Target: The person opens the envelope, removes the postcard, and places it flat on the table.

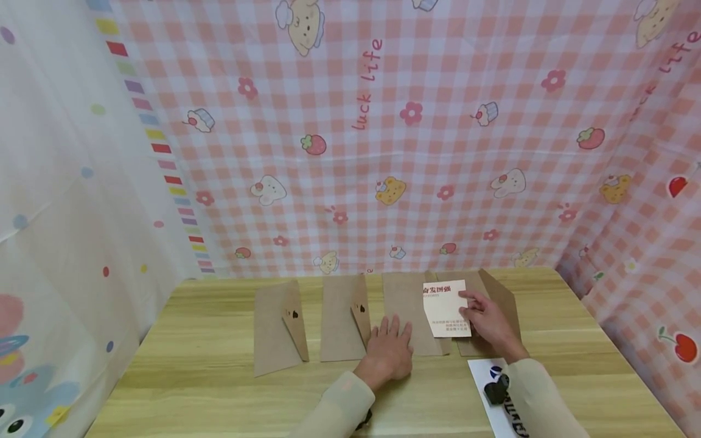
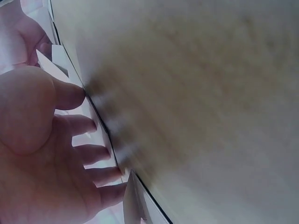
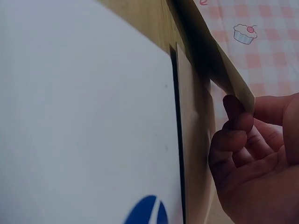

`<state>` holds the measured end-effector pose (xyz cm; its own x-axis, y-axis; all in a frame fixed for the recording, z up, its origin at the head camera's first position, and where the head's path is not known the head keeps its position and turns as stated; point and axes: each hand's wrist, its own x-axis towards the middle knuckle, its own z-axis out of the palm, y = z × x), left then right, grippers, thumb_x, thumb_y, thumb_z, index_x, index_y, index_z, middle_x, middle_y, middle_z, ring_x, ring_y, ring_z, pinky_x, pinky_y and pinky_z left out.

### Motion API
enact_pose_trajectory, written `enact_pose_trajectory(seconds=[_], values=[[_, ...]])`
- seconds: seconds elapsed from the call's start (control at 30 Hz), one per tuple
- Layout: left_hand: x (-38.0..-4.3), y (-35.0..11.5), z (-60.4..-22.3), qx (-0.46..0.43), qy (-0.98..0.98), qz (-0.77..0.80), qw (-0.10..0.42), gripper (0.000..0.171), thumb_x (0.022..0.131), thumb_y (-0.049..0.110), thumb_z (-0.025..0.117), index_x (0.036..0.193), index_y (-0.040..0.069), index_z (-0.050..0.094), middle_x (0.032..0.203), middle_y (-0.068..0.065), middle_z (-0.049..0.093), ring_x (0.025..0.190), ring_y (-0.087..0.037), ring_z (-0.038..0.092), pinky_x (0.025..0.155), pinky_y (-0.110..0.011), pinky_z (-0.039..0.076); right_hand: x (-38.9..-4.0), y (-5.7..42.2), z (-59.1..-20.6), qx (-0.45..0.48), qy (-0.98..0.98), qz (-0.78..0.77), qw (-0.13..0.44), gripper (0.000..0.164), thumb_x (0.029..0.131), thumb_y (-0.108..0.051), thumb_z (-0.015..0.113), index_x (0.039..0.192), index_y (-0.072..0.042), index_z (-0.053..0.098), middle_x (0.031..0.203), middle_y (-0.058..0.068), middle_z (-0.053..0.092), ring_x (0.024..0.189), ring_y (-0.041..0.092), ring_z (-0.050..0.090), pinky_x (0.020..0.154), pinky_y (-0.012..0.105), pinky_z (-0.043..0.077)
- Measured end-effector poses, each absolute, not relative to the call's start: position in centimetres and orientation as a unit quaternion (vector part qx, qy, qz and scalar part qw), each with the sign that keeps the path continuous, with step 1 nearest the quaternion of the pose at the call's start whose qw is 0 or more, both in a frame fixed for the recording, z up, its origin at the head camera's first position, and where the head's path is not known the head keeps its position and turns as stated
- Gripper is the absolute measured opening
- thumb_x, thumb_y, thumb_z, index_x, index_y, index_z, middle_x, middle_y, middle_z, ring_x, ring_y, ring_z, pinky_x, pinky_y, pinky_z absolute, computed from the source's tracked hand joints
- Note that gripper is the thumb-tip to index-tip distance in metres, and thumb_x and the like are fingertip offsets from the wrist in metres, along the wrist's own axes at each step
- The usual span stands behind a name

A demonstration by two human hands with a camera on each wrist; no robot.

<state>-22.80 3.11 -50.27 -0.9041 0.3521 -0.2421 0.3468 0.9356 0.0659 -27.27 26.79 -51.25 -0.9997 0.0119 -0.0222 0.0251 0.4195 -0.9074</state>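
Observation:
My right hand [image 1: 493, 325] pinches the right edge of a white card [image 1: 446, 313] with red and smaller printed lettering, held up over the third and fourth brown kraft-paper envelopes. Thumb and fingertips meet on the card's edge in the right wrist view. My left hand [image 1: 387, 354] rests palm down with spread fingers, its fingertips at the lower left of the third envelope [image 1: 402, 304]. From below, the left wrist view shows that palm [image 2: 42, 154] and its straight fingers. The fourth envelope [image 1: 504, 298] stands partly behind the card and right hand.
Two more brown envelopes, the leftmost [image 1: 274, 328] and the second [image 1: 339, 319], lie left with raised flaps. A white printed sheet [image 1: 484, 404] with a blue mark lies partly under my right forearm. Patterned cloth [image 1: 350, 164] hangs behind the wooden table [image 1: 191, 365].

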Motion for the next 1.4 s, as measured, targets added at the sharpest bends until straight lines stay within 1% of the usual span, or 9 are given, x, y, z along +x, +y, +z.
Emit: enact_pose_trajectory(seconds=[0.33,0.67,0.93,1.13,1.4], values=[[-22.6,2.9,-49.8,0.186,0.976,-0.007,0.117,0.054,0.106,0.039,0.037,0.157,0.025,0.030,0.164,-0.005,0.023,0.152,-0.026,0.019,0.121,-0.047,0.019,-27.0,27.1,-50.9,0.011,0.856,-0.517,0.010,0.043,0.095,-0.003,0.057,0.137,0.002,0.052,0.085,0.005,0.055,0.057,0.011,0.047,0.049,0.025,0.043],[-22.6,2.5,-50.1,0.189,0.975,0.019,0.118,0.054,0.106,0.039,0.037,0.157,0.025,0.030,0.164,-0.004,0.023,0.151,-0.025,0.021,0.119,-0.048,0.025,-26.8,27.4,-50.7,0.018,0.867,-0.498,0.010,0.041,0.096,-0.004,0.058,0.136,0.000,0.053,0.084,0.005,0.053,0.059,0.012,0.047,0.050,0.025,0.042],[-22.7,2.3,-50.2,0.188,0.975,0.017,0.117,0.054,0.106,0.040,0.037,0.157,0.026,0.029,0.164,-0.003,0.023,0.151,-0.024,0.021,0.119,-0.048,0.025,-26.6,27.7,-50.4,0.024,0.860,-0.510,0.003,0.042,0.097,-0.003,0.057,0.138,0.000,0.051,0.086,0.005,0.053,0.060,0.012,0.047,0.051,0.025,0.043],[-22.9,2.2,-50.1,0.188,0.975,0.014,0.115,0.054,0.106,0.041,0.036,0.158,0.027,0.029,0.165,-0.003,0.022,0.151,-0.024,0.020,0.119,-0.048,0.025,-26.3,28.3,-50.3,0.019,0.851,-0.525,-0.004,0.043,0.098,-0.003,0.057,0.139,0.000,0.049,0.084,0.003,0.052,0.058,0.008,0.044,0.049,0.024,0.040],[-22.8,2.4,-50.2,0.187,0.975,0.014,0.117,0.054,0.106,0.041,0.037,0.158,0.027,0.029,0.165,-0.002,0.022,0.151,-0.023,0.020,0.119,-0.048,0.025,-25.8,28.9,-50.2,0.037,0.853,-0.521,-0.007,0.043,0.098,-0.007,0.058,0.140,-0.002,0.049,0.085,0.001,0.053,0.057,0.008,0.043,0.049,0.024,0.040]])
